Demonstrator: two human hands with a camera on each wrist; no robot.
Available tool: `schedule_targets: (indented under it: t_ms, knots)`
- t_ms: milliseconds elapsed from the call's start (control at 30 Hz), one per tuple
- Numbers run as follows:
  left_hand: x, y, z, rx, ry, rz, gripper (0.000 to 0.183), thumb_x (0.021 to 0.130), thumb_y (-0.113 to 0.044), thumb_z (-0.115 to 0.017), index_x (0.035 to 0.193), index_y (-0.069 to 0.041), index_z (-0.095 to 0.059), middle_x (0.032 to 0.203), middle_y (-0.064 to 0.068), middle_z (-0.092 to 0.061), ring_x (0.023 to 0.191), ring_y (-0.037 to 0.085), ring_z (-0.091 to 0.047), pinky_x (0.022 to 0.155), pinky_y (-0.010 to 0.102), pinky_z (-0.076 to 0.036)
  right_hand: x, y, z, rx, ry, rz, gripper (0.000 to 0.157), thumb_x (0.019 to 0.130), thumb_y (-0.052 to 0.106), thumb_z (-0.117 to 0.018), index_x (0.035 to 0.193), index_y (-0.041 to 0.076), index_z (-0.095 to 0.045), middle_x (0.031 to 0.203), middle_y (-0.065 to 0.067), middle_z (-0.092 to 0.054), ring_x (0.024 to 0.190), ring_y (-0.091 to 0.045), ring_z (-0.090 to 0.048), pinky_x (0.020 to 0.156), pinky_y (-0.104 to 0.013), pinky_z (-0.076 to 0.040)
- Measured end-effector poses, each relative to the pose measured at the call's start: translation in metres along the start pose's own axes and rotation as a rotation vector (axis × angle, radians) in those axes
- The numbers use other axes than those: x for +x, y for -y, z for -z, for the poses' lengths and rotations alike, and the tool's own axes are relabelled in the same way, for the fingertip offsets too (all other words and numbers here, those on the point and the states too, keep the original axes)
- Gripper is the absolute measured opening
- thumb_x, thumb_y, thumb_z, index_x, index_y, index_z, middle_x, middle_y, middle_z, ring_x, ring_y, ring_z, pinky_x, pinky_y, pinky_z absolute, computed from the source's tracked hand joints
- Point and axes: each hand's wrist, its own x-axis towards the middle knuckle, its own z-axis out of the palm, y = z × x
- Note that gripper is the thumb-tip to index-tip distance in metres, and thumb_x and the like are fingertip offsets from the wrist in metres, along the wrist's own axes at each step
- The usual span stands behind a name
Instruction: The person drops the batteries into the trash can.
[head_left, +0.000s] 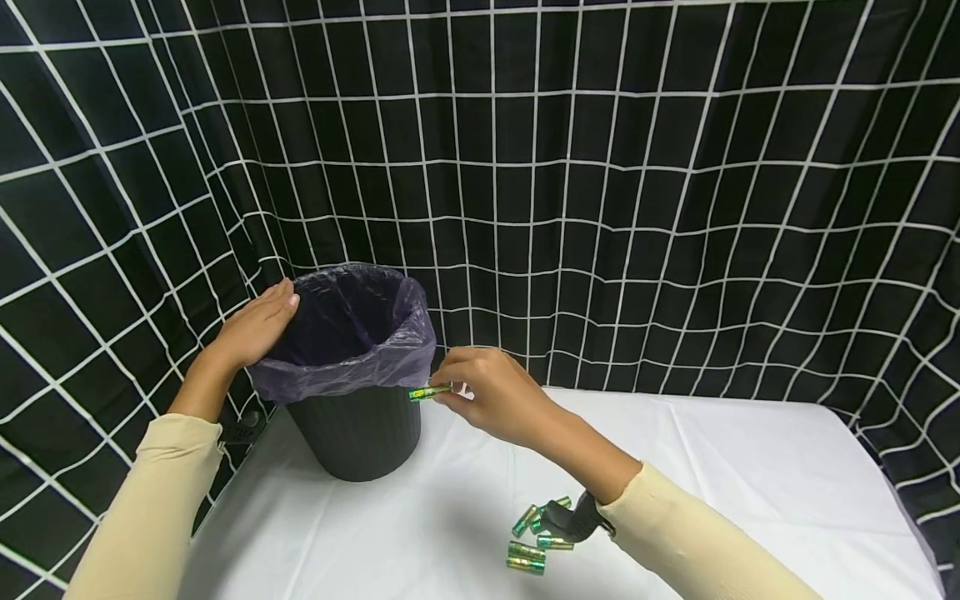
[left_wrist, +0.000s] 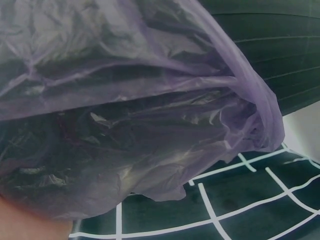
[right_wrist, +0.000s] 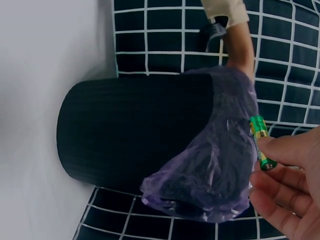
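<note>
My right hand (head_left: 495, 396) pinches a green and gold battery (head_left: 430, 392) between thumb and fingers, just outside the near right rim of a black bin (head_left: 363, 433). In the right wrist view the same battery (right_wrist: 261, 142) shows beside the bin's purple plastic liner (right_wrist: 215, 160). My left hand (head_left: 258, 325) rests with straight fingers on the bin's left rim, over the liner. The left wrist view is mostly liner (left_wrist: 150, 125), with only a bit of the hand at the lower left corner. More batteries (head_left: 527, 557) lie loose on the table below my right forearm.
A white cloth (head_left: 720, 467) covers the table. The bin stands at its left side. Black curtains (head_left: 570, 192) with a white grid hang behind and on both sides. A dark strap (head_left: 573, 521) at my right wrist hangs over part of the batteries.
</note>
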Motion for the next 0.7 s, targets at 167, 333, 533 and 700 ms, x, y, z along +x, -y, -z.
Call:
schedule_targets:
  t_ms: [167,333,533,700]
  knots:
    - [-0.001,0.001,0.000,-0.009,-0.002,-0.005,0.067,0.113,-0.039,-0.016,0.156,0.012,-0.013,0.164,0.030,-0.008,0.153,0.044,-0.005,0.124,0.057,-0.009,0.012,-0.001,0.000,0.003,-0.013,-0.005,0.016,0.085,0.001,-0.081,0.101,0.004,-0.080,0.099,-0.002,-0.074,0.079,-0.011,-0.067,0.068,-0.016,-0.053]
    - [0.000,0.003,-0.001,-0.015,0.000,-0.006,0.066,0.113,-0.038,-0.016,0.156,0.012,-0.012,0.164,0.030,-0.008,0.153,0.044,-0.005,0.124,0.056,-0.009,0.024,-0.001,-0.001,-0.011,-0.019,-0.006,0.017,0.084,0.000,-0.081,0.101,0.004,-0.081,0.099,-0.004,-0.074,0.079,-0.012,-0.068,0.066,-0.013,-0.052]
    - [0.001,0.004,-0.002,-0.008,0.006,-0.004,0.066,0.113,-0.038,-0.016,0.156,0.011,-0.011,0.164,0.030,-0.007,0.153,0.044,-0.005,0.124,0.056,-0.009,0.038,-0.001,-0.003,-0.045,-0.026,0.005,0.015,0.085,0.000,-0.081,0.100,0.004,-0.081,0.096,-0.004,-0.074,0.076,-0.014,-0.067,0.065,-0.014,-0.050]
    - [0.001,0.004,-0.001,-0.010,0.003,-0.001,0.066,0.113,-0.038,-0.016,0.156,0.011,-0.012,0.165,0.029,-0.008,0.154,0.044,-0.005,0.124,0.056,-0.009,0.051,-0.002,-0.002,-0.058,-0.023,-0.004,0.014,0.086,0.002,-0.080,0.100,0.005,-0.080,0.098,-0.003,-0.074,0.078,-0.013,-0.068,0.065,-0.015,-0.051]
